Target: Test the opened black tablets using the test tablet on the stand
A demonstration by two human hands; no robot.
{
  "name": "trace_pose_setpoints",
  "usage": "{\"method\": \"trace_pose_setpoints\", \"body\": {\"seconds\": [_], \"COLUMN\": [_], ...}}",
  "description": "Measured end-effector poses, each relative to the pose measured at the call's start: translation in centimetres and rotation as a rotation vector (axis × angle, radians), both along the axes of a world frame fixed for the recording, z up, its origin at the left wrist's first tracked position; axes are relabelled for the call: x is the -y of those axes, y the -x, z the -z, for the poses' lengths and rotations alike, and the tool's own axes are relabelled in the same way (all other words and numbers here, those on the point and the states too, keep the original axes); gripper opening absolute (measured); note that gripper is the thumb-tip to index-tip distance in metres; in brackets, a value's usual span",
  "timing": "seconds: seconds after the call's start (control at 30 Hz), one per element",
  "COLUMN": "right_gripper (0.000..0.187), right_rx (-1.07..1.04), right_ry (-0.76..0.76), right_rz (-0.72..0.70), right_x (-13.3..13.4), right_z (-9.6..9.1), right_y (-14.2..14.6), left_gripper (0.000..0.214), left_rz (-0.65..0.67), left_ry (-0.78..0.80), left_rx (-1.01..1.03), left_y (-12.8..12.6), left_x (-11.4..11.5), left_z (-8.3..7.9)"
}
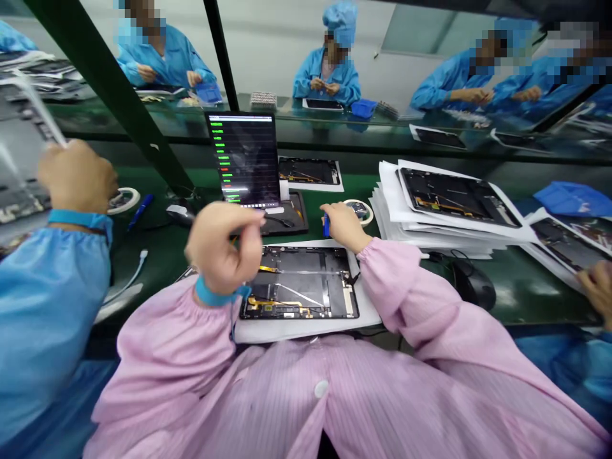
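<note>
Opened tablet (306, 274): cover off, dark innards, orange flex cables, lying flat. Tape roll (367, 215) just behind.

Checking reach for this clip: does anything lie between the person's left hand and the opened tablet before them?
Nothing visible does. The left hand is raised at the left edge of the opened tablet, with no object between them.

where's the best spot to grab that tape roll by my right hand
Probably the ring wall of the tape roll: one finger into the open centre, thumb outside, coming straight down on its far right side. It lies flat on the green mat, so the hole faces up, and the right hand already crowds its near left edge.
</note>
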State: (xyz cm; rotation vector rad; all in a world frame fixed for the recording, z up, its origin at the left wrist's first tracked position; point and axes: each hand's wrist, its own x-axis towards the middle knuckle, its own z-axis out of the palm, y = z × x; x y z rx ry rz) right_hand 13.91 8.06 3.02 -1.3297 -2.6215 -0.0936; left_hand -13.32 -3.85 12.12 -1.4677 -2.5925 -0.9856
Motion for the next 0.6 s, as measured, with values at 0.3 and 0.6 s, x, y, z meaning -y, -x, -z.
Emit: {"method": "trace_pose_setpoints", "body": {"seconds": [0.3,0.6], "right_gripper": [0.03,0.028], "right_rx": [-0.083,-0.186], "right_ry": [-0.198,-0.165], "right_rz": [0.254,0.042], "right_x": [-1.6,1.9], "right_z": [0.3,0.1], "right_y": [-3.6,-2.7], "left_gripper": [0.024,0.017], "left_rz": [0.876,1.059], "left_ry": [0.351,0.719], "left_rx": [0.065,0.173], "left_y": [-1.5,-2.2], "left_x": [-1.0,-0.4], "left_z": [6.0,6.8]}}
